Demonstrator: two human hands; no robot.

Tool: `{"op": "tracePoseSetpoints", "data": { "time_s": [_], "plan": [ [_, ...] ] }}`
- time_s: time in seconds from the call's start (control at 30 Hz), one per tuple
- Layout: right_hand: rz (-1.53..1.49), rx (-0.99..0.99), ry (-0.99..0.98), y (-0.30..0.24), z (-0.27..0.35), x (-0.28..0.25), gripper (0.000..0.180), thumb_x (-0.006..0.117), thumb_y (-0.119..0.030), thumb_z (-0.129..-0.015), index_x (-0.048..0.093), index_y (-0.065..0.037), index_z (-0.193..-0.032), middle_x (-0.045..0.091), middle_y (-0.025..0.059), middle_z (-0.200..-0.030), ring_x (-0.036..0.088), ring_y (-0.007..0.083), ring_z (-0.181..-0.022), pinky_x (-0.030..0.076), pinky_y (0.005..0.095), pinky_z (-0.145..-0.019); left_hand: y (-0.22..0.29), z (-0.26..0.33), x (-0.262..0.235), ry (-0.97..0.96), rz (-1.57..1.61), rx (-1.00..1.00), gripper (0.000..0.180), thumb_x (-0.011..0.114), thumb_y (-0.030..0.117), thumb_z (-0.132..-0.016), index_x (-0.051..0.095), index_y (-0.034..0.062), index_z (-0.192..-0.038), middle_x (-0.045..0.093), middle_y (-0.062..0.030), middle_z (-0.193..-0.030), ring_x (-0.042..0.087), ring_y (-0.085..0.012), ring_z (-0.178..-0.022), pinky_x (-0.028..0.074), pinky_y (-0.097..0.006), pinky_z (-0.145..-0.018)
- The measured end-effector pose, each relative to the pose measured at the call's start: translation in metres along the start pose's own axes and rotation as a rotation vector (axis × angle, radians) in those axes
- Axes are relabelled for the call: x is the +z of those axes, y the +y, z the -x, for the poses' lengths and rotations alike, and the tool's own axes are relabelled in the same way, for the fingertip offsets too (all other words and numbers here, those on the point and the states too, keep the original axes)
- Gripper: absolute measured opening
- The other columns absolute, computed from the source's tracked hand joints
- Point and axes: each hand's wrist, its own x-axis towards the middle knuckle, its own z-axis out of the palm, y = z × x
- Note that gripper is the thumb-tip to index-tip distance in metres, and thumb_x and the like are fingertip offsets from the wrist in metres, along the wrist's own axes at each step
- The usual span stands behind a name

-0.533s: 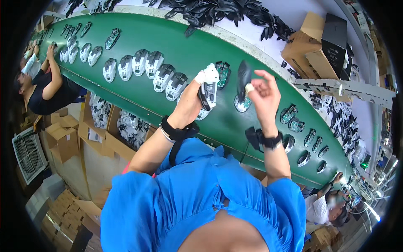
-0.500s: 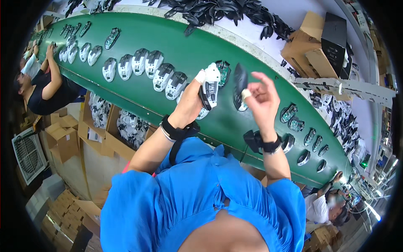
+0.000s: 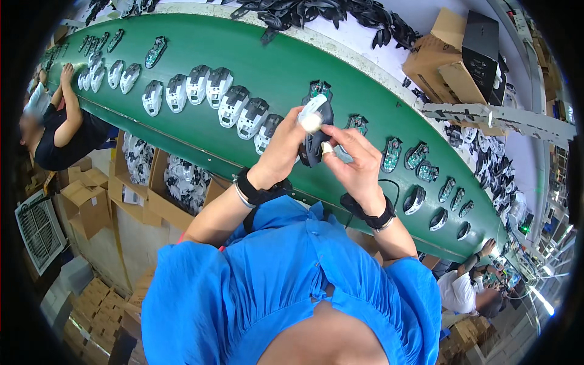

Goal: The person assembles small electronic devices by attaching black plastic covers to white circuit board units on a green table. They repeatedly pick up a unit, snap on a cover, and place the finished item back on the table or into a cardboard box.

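In front of me, above the green belt, both hands meet on a computer mouse (image 3: 312,147) with its black side toward me. My left hand (image 3: 281,153) is closed around it from the left, with a white finger cover on the thumb. My right hand (image 3: 354,163) pinches at its right edge, the thumb also covered. The hands hide most of its white shell. Just beyond the held mouse lies a mouse base with a green circuit board (image 3: 320,89). Left of my hands, several white-and-grey mouse shells (image 3: 219,87) stand in a row.
More circuit-board bases (image 3: 417,155) lie right on the green belt (image 3: 261,67). Black mouse covers (image 3: 328,12) are heaped along the far ledge. An open carton (image 3: 435,58) and a metal bar (image 3: 499,117) are at upper right. People work at far left and lower right.
My right hand has moved left, bringing the black cover against the shell in my left hand. The held mouse has turned, its black side now toward me.
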Motion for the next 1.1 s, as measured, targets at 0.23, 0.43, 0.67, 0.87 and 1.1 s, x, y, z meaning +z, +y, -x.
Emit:
{"op": "tracePoseSetpoints", "data": {
  "time_s": [0.23,0.43,0.67,0.87,1.1],
  "plan": [
    [0.050,-0.108,-0.032,-0.016,0.017,-0.019,0.045,0.073,0.004,-0.067,0.067,-0.002,-0.112,0.067,0.0111,-0.088,0.066,0.0232,-0.076,0.053,0.0300,-0.064,0.012,-0.002,-0.003,-0.123,-0.233,0.083,0.065,0.073,0.014,-0.080,0.043,-0.0012,-0.136,0.056,-0.0045,-0.121,0.054,-0.0107,-0.107,0.044,-0.025,-0.092],
    [-0.641,0.497,-0.134,-0.015,-0.016,-0.041,0.083,0.080,-0.011,-0.070,0.040,-0.005,-0.143,0.044,0.0144,-0.143,0.047,0.0249,-0.128,0.046,0.0418,-0.100,0.015,0.009,0.000,-0.258,-0.377,0.177,0.076,0.078,0.009,-0.073,0.042,-0.0018,-0.139,0.054,-0.0083,-0.127,0.053,-0.0134,-0.114,0.042,-0.029,-0.099],
    [-0.974,0.724,-0.319,0.028,-0.010,-0.031,0.062,0.071,0.002,-0.077,0.049,0.001,-0.135,0.054,0.0117,-0.133,0.049,0.0220,-0.125,0.046,0.0345,-0.098,0.008,0.002,-0.004,-0.169,-0.526,0.113,0.070,0.078,0.009,-0.071,0.048,-0.0038,-0.133,0.061,-0.0085,-0.117,0.059,-0.0120,-0.101,0.049,-0.028,-0.089],
    [-1.218,0.942,-0.209,0.034,0.002,-0.033,0.057,0.062,0.000,-0.084,0.040,-0.002,-0.136,0.058,0.0116,-0.121,0.062,0.0195,-0.103,0.057,0.0307,-0.080,-0.007,-0.011,-0.008,-0.202,-0.524,0.173,0.090,0.082,0.016,-0.068,0.033,0.0024,-0.142,0.053,-0.0114,-0.125,0.053,-0.0199,-0.113,0.047,-0.032,-0.092],
    [-0.992,0.805,-0.133,0.018,0.032,-0.037,0.063,0.067,0.000,-0.070,0.049,-0.002,-0.130,0.061,0.0122,-0.114,0.061,0.0225,-0.105,0.051,0.0324,-0.088,0.003,0.011,-0.011,-0.405,-1.109,0.081,0.101,0.086,0.027,-0.057,0.033,0.0007,-0.140,0.051,-0.0195,-0.127,0.052,-0.0334,-0.117,0.042,-0.039,-0.100]
  ]
}}
